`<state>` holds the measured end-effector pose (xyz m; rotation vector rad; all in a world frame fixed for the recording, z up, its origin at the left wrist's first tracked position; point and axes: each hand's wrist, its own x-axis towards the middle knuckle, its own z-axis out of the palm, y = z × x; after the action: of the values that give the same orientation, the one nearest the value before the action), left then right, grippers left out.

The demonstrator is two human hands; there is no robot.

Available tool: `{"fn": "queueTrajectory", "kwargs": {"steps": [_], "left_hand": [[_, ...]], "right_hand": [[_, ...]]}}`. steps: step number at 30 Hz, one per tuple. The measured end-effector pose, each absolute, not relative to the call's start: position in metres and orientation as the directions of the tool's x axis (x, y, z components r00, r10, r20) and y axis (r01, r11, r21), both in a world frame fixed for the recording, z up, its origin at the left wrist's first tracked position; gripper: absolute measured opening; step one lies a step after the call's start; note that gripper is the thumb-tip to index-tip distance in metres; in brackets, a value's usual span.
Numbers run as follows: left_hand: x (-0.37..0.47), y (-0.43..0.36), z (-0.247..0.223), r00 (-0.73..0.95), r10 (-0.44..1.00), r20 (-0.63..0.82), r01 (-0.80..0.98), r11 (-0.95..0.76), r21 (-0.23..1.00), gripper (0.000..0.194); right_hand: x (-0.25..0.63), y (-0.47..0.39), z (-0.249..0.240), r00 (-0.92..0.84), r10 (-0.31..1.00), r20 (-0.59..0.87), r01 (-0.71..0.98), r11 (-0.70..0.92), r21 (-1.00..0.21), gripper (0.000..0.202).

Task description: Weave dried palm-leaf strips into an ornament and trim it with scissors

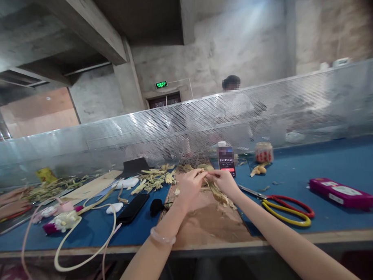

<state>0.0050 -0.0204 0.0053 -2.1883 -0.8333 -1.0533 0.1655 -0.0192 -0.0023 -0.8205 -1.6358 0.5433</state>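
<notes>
My left hand and my right hand meet over a brown board, fingertips pinched close together. A small piece of pale dried plant shows at the left fingertips; the fingers hide most of it. Under and beside my right hand lie more dried pale strips. Dark dried stalks are heaped at the far end of the board. Left of the board spreads a pile of yellowish dried plant pieces. Scissors with one red and one yellow handle rest at the right, their blades toward the board.
Behind my right hand a phone stands upright. Farther right are a jar and a purple box. Left lie a black case and looping cables. Another person's hands are at far left. A perforated metal screen edges the table.
</notes>
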Motion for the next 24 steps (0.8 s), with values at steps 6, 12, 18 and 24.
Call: {"fn": "queueTrajectory", "kwargs": {"steps": [6,12,18,24], "left_hand": [[0.005,-0.020,0.005,0.454,0.348,0.820,0.708,-0.700,-0.094,0.029],[0.011,-0.025,0.011,0.316,0.485,0.815,0.521,-0.807,0.278,0.038],[0.014,-0.024,0.014,0.248,0.523,0.815,0.402,-0.821,0.404,0.039],[0.014,-0.019,0.012,0.236,0.584,0.777,0.308,-0.803,0.510,0.027]], "right_hand": [[0.163,-0.023,-0.003,-0.018,0.695,0.719,0.376,0.671,-0.639,0.019],[0.168,-0.021,0.003,-0.094,0.759,0.644,0.179,0.649,-0.739,0.021],[0.168,-0.021,0.004,-0.134,0.861,0.490,-0.156,0.470,-0.869,0.031],[0.166,-0.018,-0.002,-0.207,0.875,0.438,-0.334,0.358,-0.872,0.031]]}}
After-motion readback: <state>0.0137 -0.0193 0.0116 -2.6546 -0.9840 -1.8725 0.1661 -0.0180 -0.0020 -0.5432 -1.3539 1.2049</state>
